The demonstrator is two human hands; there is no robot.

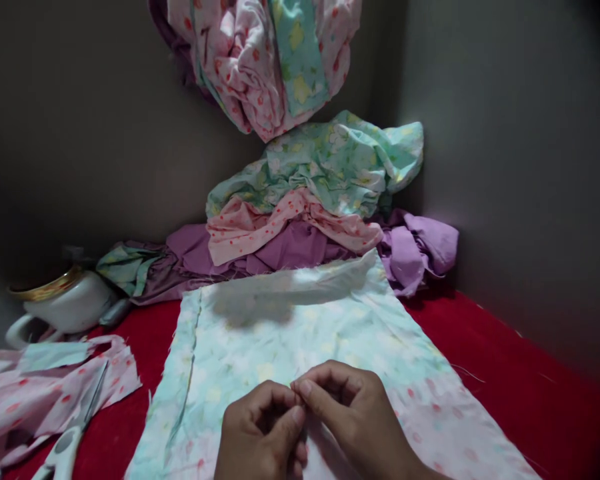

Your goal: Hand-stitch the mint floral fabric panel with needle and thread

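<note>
A piece of cloth (260,340), pale green with flowers and joined to a pink part with red dots, lies spread in front of me. Over it, near the border of the two prints, my left hand (263,433) is closed in a pinch, thumb against the fingers. My right hand (353,417) pinches as well, its fingertips meeting those of the left. Whatever sits between the fingertips is too small to make out. The undersides of both hands are hidden, so I cannot tell whether they also grip the cloth.
White-handled scissors (73,433) lie on pink dotted scraps (15,400) at the left. Behind them stands a white cup (73,303) with a gold rim. Crumpled green fabric (325,163) and purple fabric (300,247) are heaped at the back, on a red cover (520,373).
</note>
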